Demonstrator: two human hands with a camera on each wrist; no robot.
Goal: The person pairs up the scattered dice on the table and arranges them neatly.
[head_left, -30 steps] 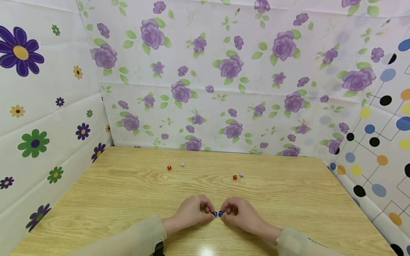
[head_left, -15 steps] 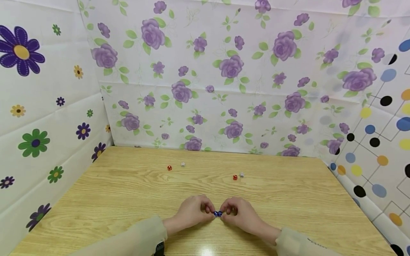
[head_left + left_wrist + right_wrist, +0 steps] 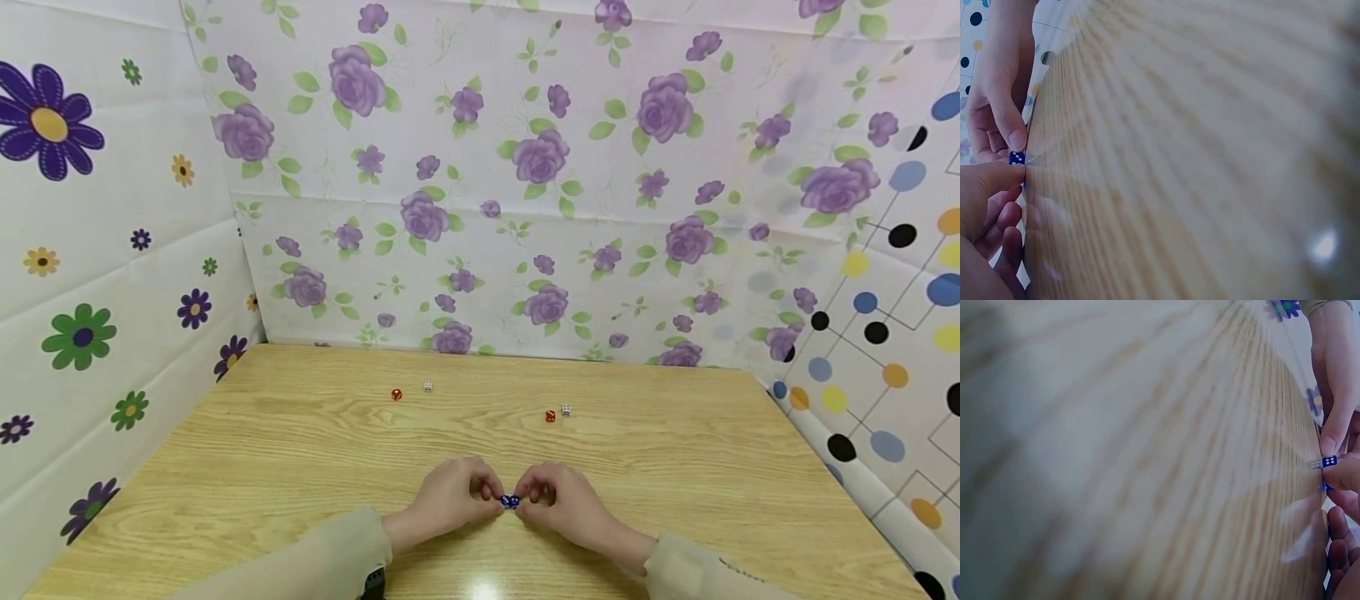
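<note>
Near the front middle of the table, my left hand (image 3: pixel 453 497) pinches a blue die (image 3: pixel 505 502) between thumb and fingertips. Facing it, my right hand (image 3: pixel 567 502) pinches a second blue die (image 3: pixel 514 502) the same way. The two dice sit side by side low over the wood, with no gap showing between them. White pips show on the right hand's die in the left wrist view, beside that hand's thumb (image 3: pixel 1016 139). In the right wrist view, the other die (image 3: pixel 1330 460) shows white pips next to the left hand's thumb. Fingertips hide parts of both dice.
Farther back on the wooden table (image 3: pixel 315 450) lie a red die (image 3: pixel 397 394) and a white die (image 3: pixel 428 387). To their right are another red die (image 3: pixel 551 416) and white die (image 3: pixel 566 410), close together. Flowered cloth (image 3: pixel 480 250) hangs behind the table.
A second ago a small gap separated the two blue dice; half a second ago they had come together. Both hands have stayed nearly in place, and the red and white dice have not moved.
</note>
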